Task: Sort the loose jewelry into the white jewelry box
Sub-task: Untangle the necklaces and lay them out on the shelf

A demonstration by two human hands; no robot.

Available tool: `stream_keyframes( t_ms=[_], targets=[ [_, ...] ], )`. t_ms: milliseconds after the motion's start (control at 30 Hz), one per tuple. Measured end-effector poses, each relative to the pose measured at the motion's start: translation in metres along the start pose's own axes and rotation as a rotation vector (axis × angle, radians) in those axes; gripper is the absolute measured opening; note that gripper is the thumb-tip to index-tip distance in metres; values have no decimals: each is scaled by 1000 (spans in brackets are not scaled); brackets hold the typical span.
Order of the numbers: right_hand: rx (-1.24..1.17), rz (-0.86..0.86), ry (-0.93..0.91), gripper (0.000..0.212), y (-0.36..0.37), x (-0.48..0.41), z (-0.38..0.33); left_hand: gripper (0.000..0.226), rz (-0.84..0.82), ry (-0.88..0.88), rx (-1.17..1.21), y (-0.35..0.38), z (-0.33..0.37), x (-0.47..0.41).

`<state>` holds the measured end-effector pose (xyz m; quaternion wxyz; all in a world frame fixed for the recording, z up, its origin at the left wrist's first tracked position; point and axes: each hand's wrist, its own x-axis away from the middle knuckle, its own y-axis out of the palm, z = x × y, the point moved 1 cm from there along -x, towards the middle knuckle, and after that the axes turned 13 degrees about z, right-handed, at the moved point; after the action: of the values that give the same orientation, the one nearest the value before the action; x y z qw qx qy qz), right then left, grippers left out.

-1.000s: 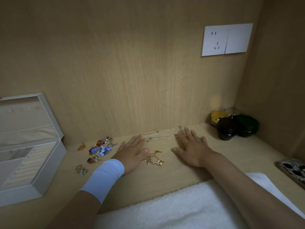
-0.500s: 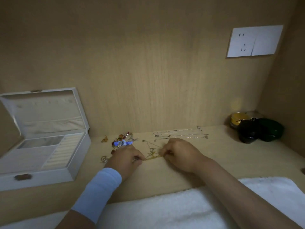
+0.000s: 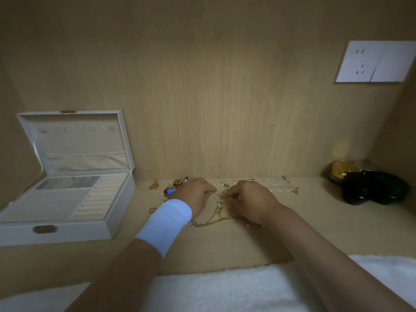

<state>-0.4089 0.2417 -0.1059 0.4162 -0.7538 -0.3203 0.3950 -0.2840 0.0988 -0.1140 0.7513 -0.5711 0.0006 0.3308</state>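
**Both hands pinch a gold chain at centre frame**

The left hand, with a white elastic wristband on its wrist, and the right hand sit knuckles-up, close together in the middle of the frame. The fingers of both are curled under. Each hand nips the thin gold chain necklace between thumb and fingertips, with a short taut length spanning the small gap between them. The rest of the chain drops in a tangle and lies on the pale wooden shelf just below the hands, running under the right wrist.

The white rectangular jewelry box stands at the left of the frame, well apart from the hands. Its lid is tipped back against the wooden back panel, and ring rolls and flat trays show inside.

A heap of coloured beaded pieces lies just beside the left hand's knuckles, and a small gold charm lies a little further left. A small looped piece lies near the wristband. Fine silver chains stretch along the foot of the back panel, upper right of the right hand.

Bare wood shows between the box and the left forearm. A wider stretch runs from the right forearm to the dark round lidded jars in the right corner. A fluffy white towel covers the shelf's near edge along the bottom of the frame. A white wall socket plate sits at the upper right.
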Motion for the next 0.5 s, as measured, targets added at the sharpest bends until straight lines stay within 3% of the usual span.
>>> stream_keyframes(
  t_ms=[200,500],
  targets=[
    [-28,13,-8,19,13,-3,7,24,-90,70,-236,15,-6,-29],
    [-223,80,51,13,16,-3,10,12,-11,-9,-191,7,-6,-29]
  ],
)
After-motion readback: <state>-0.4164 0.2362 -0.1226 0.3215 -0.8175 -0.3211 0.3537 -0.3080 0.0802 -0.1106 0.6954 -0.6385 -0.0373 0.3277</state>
